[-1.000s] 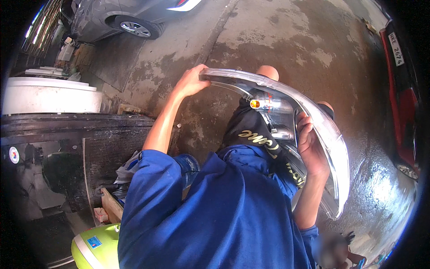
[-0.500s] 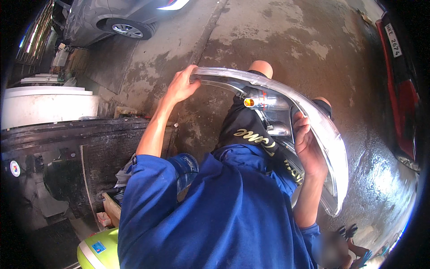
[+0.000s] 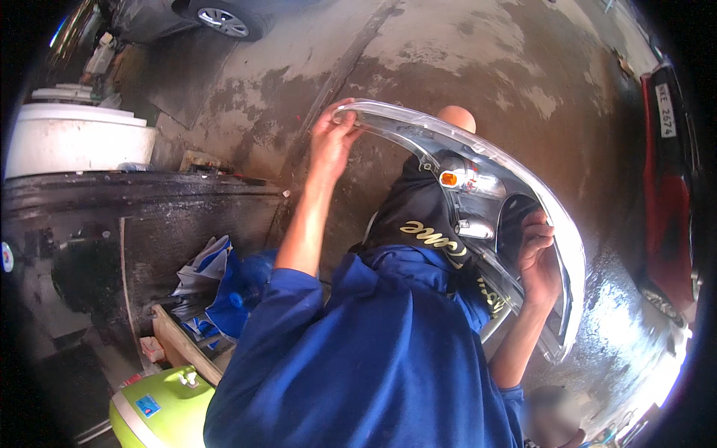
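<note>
A large curved car headlight [image 3: 489, 187] lies across my thighs, its clear lens edge arching away from me. Inside its dark housing I see a silvery reflector and an orange bulb part [image 3: 449, 179]. My left hand [image 3: 334, 138] grips the narrow far-left tip, fingers wrapped over the edge. On the other side my right hand [image 3: 539, 261] is closed around the wide right part, with fingers curled at the inner rim; the thumb is hard to make out.
A black bench top [image 3: 142, 190] with a white tub [image 3: 82, 142] stands at left. Below it are a wooden crate edge [image 3: 175, 340], blue bags [image 3: 224, 284] and a lime-green box [image 3: 160, 411]. A grey car [image 3: 224, 26] is far left, a red car [image 3: 668, 216] right. A blurred person's head [image 3: 553, 414] is at lower right.
The headlight and both hands sit slightly further right in view, the left hand also a little higher. The surroundings have shifted as my view turned. Both hands keep their hold.
</note>
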Demonstrator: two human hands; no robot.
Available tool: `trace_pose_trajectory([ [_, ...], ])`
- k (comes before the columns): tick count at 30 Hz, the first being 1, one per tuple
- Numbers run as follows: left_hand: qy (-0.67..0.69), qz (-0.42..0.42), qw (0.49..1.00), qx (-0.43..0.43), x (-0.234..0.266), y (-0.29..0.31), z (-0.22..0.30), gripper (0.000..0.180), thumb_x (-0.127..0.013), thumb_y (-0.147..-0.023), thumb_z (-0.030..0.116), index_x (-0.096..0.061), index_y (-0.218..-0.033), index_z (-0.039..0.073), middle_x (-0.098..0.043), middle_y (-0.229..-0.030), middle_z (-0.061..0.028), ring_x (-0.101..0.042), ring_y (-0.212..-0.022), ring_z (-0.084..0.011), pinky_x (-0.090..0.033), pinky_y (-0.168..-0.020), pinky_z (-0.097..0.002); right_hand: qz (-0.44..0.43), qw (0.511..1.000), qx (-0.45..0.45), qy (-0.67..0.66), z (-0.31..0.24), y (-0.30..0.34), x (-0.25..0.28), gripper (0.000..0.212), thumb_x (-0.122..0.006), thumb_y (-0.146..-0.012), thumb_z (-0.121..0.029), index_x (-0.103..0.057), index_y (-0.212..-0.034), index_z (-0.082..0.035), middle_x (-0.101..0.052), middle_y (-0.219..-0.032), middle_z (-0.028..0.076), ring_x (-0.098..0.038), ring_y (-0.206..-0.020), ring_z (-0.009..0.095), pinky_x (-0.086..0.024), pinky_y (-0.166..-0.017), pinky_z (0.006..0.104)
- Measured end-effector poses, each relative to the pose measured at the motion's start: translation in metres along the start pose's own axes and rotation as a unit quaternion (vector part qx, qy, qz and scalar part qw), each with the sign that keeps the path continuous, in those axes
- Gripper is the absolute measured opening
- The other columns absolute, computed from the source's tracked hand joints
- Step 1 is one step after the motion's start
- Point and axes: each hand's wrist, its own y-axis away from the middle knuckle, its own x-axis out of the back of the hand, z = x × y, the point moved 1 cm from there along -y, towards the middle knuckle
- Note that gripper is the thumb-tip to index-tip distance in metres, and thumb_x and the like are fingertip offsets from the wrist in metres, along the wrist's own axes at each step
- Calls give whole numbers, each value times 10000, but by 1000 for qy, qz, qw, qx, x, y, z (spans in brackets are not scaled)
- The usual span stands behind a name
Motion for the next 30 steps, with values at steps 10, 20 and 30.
trace_pose_trajectory([
  [10,-26,30,999,-31,-21,-14,0,290,-716,-999,112,-668,-1264,6,-728,-1145,-97,-731,-1024,-239,-660,-881,-446,0,1000,17,-6,-15,-11,-11,342,-531,-1062,-80,-492,-1322,138,-529,-1245,255,-658,-1043,329,-621,-916,450],
  [20,-17,42,999,-21,-25,-16,-1,258,-721,-991,76,-669,-1228,-14,-725,-1096,-106,-737,-965,-201,-688,-796,-383,1,1000,14,-10,-16,-6,-3,367,-463,-1100,-128,-467,-1330,157,-528,-1230,261,-671,-1051,351,-629,-902,463],
  [30,-28,64,997,-42,-29,-16,-3,268,-731,-989,89,-671,-1227,-16,-734,-1073,-102,-739,-924,-191,-690,-774,-368,11,999,13,-33,-11,-2,0,357,-457,-1098,-129,-472,-1318,152,-535,-1185,245,-670,-1018,338,-628,-882,445],
])
